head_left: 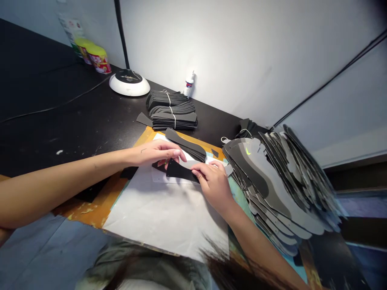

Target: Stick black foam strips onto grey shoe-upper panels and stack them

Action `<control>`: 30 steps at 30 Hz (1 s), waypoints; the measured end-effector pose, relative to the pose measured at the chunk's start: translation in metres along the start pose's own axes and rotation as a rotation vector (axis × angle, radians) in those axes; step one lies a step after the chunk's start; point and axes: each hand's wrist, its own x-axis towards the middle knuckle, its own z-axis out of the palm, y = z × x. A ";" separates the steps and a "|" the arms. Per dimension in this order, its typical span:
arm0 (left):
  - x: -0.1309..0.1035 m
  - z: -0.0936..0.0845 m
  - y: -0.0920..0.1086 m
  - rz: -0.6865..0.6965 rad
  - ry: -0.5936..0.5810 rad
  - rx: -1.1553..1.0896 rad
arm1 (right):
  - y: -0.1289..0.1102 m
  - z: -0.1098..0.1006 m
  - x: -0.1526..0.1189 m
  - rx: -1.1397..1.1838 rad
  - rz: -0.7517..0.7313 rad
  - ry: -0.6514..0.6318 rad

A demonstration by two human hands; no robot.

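A black curved cut-out piece (180,170) with small holes at its left end is held low over a white sheet (157,209). My right hand (214,183) pinches its right end between thumb and fingers. At the upper left edge, my left hand (160,152) has its fingers closed on the same piece, with some fingertips hidden behind it. A pale grey shaped piece (188,163) shows just behind the black one, partly covered by my hands. Just beyond my hands lies a fanned stack of dark grey curved pieces (187,146).
Tied bundles of dark pieces (172,110) sit at the back, near a white glue bottle (189,84) and a lamp base (130,82). Large layered grey pieces (272,185) are piled at the right. Yellow-lidded tubs (99,59) stand far left.
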 end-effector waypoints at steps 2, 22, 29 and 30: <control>-0.003 -0.003 0.005 -0.021 -0.043 -0.031 | -0.004 0.003 0.000 0.026 -0.002 -0.046; -0.004 -0.027 0.007 -0.136 -0.159 0.292 | 0.012 0.005 0.001 0.338 0.263 -0.031; -0.005 -0.027 0.000 -0.109 -0.205 0.307 | 0.017 0.006 0.002 0.412 0.287 -0.059; -0.005 -0.028 -0.002 -0.099 -0.212 0.306 | 0.017 0.007 0.002 0.422 0.305 -0.060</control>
